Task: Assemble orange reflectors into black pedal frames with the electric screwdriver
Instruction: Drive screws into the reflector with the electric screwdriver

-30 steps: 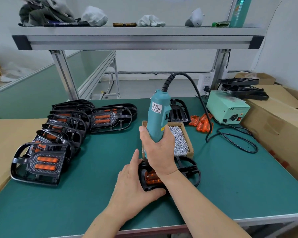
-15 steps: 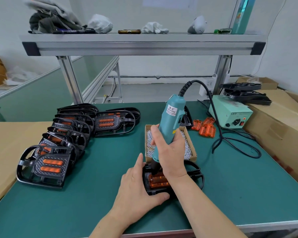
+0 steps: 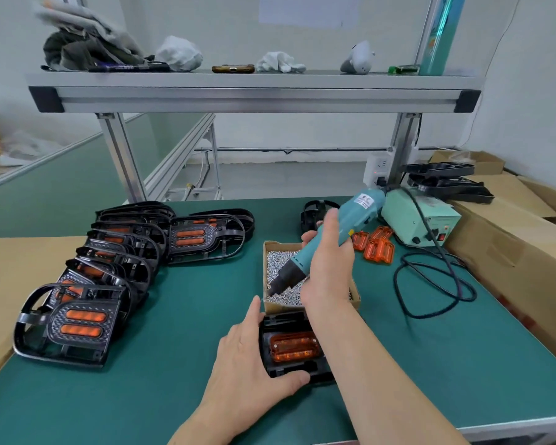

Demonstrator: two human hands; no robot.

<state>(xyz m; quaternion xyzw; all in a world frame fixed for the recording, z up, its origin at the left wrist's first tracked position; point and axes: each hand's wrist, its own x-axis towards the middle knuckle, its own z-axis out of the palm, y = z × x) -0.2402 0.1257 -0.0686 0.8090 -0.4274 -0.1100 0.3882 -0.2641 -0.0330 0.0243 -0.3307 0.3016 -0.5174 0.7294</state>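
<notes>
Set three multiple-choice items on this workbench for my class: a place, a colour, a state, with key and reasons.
1. Where does the tip of the electric screwdriver point? A) down into the box of screws B) straight up C) back at the person
2. What colour is the screwdriver's body? A) red B) teal C) yellow
3. What is the left hand doing? A) hanging free B) making an empty fist C) holding the pedal frame on the mat
Key: 1A, its black nose dips over the screws; 2B, teal housing shows above the right hand; 3C, thumb and fingers clasp the frame's edges.
</notes>
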